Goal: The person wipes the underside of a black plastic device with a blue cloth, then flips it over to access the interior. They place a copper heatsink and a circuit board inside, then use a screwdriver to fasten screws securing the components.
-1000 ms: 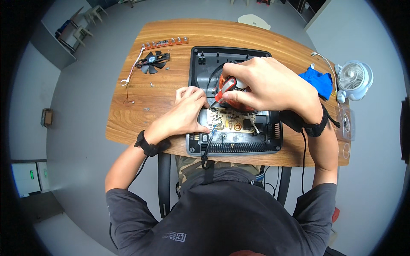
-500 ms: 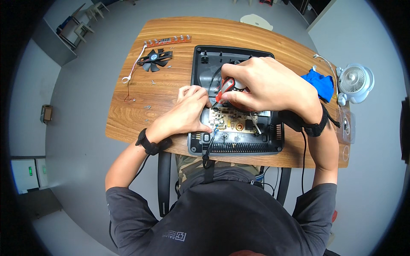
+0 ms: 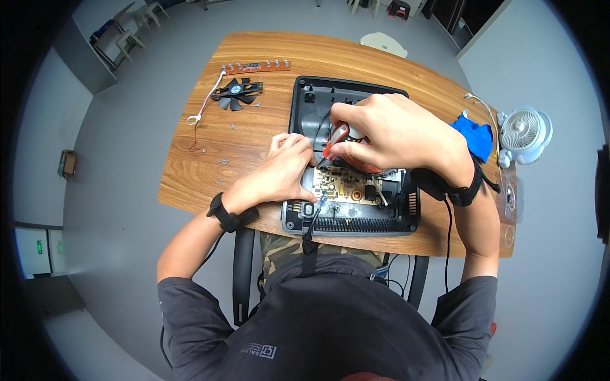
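A black plastic appliance housing [image 3: 298, 114] lies open on the table in front of me. Inside its near half sits a tan circuit board [image 3: 343, 192] with small components and a copper coil. My right hand [image 3: 397, 130] is closed around the red and grey handle of a screwdriver [image 3: 337, 136], tilted with its shaft down to the board's far left corner. The tip is hidden near my left fingers. My left hand [image 3: 289, 164] grips the board's left edge, fingers curled at the far corner and thumb at the near one. A dark round part with reddish windings shows partly beneath my right hand.
On the wooden table [image 3: 190, 171], a red button strip [image 3: 257, 66], a black fan [image 3: 236, 92] and several loose screws lie left. At the right are a blue cloth [image 3: 473, 136], a small white fan [image 3: 526, 130] and a clear plastic tray [image 3: 511, 197].
The whole view has shifted slightly, so the table sits a little lower in the picture. Both hands keep nearly the same pose, with the screwdriver still at the board's corner.
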Demonstrator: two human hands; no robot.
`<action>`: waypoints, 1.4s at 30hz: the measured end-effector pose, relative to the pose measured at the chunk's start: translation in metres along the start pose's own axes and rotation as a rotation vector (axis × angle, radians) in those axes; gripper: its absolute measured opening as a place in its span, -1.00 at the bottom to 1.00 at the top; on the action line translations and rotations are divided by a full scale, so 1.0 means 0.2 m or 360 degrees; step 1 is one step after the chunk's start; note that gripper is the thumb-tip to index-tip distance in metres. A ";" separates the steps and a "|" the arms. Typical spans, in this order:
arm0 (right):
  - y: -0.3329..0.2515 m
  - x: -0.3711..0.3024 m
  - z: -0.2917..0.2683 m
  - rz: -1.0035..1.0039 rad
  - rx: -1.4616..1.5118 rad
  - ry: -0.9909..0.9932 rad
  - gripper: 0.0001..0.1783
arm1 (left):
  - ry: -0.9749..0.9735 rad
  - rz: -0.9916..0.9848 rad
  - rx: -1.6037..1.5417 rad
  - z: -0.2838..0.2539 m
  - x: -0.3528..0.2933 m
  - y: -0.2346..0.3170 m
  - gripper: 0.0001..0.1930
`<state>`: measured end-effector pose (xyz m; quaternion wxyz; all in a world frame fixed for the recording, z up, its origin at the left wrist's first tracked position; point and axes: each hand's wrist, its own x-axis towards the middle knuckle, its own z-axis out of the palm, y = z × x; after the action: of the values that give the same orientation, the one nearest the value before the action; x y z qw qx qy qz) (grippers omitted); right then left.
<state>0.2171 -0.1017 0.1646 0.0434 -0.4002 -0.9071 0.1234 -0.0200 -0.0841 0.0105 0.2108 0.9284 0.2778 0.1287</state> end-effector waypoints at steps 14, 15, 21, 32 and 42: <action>-0.01 0.04 0.04 -0.0010 -0.0131 0.0064 -0.43 | 0.0016 0.0010 0.0003 0.01 0.00 0.00 -0.29; -0.02 0.05 0.04 -0.0003 -0.0164 0.0069 -0.41 | 0.0027 0.0020 -0.0012 0.01 0.00 0.00 -0.29; -0.03 0.02 0.03 0.0084 -0.0133 0.0113 -0.47 | -0.0029 0.0003 0.0030 -0.01 0.00 0.02 -0.27; -0.07 0.06 0.05 0.0207 -0.0225 0.0063 -0.35 | -0.0044 -0.0027 0.0055 -0.01 0.00 0.02 -0.25; -0.07 0.08 0.08 -0.0025 -0.0132 0.0275 -0.54 | -0.0072 -0.0092 0.0012 -0.01 0.01 0.04 -0.25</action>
<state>0.1938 -0.1026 0.1517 0.1058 -0.4038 -0.9073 0.0504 -0.0160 -0.0883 0.0163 0.2171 0.9234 0.3002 0.1003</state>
